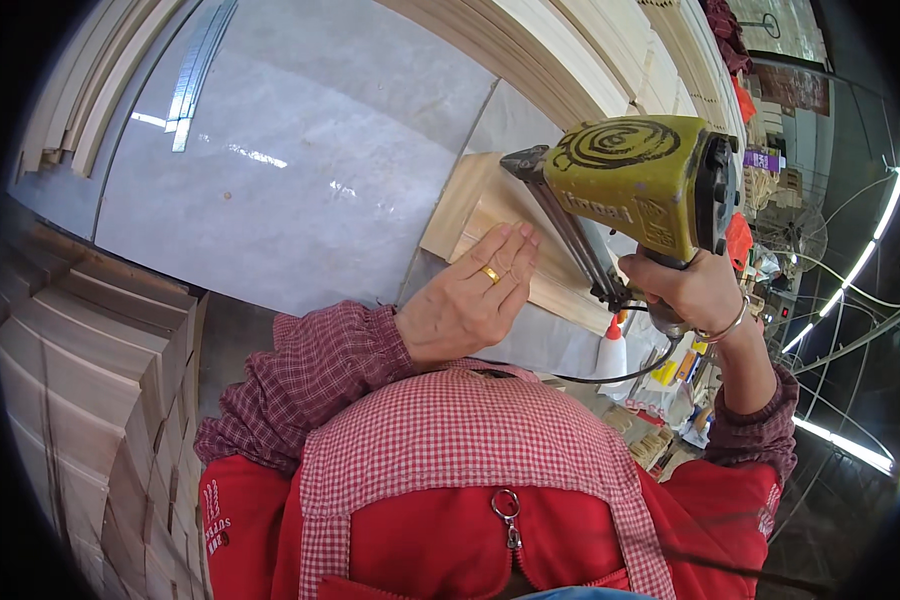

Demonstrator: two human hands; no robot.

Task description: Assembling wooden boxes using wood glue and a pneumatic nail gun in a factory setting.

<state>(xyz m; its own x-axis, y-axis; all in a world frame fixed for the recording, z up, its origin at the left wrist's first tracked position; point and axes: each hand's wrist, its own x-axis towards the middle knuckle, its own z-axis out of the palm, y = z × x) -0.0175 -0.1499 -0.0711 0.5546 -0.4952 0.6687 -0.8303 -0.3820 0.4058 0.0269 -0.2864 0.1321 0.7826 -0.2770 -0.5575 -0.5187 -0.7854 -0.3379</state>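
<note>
My right hand [698, 290] is wrapped round the handle of a yellow-green pneumatic nail gun [625, 185], which has dark spiral marks on its body. The gun's nose rests at or just over a light wooden board [460, 205] on the grey table; whether they touch I cannot tell. My left hand [470, 295], a gold ring on one finger, lies flat on that board with its fingers stretched out and close together. It holds nothing, and it hides part of the board. A dark air hose [620, 378] curves from the gun's handle towards my body.
Strips of joined nails [200, 75] lie on the grey tabletop [270, 200] at the far left. Long wooden mouldings [560, 55] are stacked along the far side. More stacked wood [80, 370] stands at the left. A white bottle [612, 352] with a red tip stands near the gun.
</note>
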